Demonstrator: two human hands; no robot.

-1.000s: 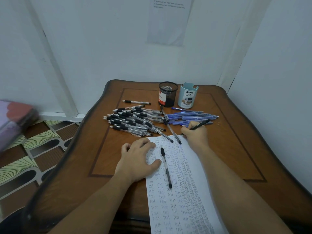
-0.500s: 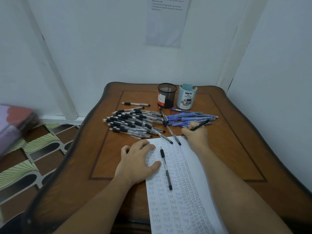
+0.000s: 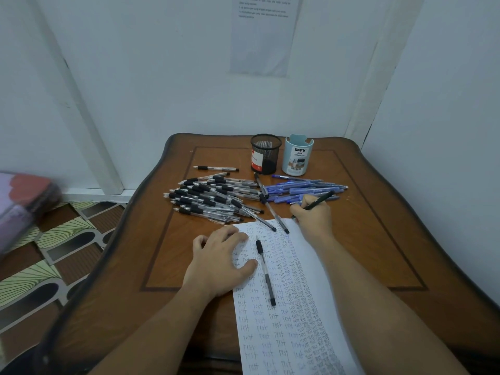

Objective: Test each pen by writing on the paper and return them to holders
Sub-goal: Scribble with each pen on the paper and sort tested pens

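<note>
A brown wooden table (image 3: 378,239) carries a long white sheet of paper (image 3: 300,328), which runs from the table's near edge toward its middle and is covered in columns of the handwritten word "test".

The left hand (image 3: 219,262) lies palm down on the paper's left edge, fingers loosely spread and thumb stretched onto the sheet, pressing it flat. The right hand (image 3: 315,219) sits at the paper's far right corner, its fingers pinching a dark pen (image 3: 319,202) whose tip meets the paper's far edge and whose back end points away from the paper to the right.

Beyond the paper's far left corner lies a heap of black-grip clear pens (image 3: 211,198), and beyond its far right corner a cluster of blue pens (image 3: 303,188). Farther beyond the paper, past both piles, a black mesh pen holder (image 3: 265,154) and a light-blue desk organizer (image 3: 297,155) stand upright side by side.

One black-grip pen (image 3: 265,270) lies on the paper just right of the left thumb. Two more pens (image 3: 273,216) reach from the heap across the paper's far edge. A lone pen (image 3: 216,168) lies beyond the heap, farthest from the paper's left side.
</note>
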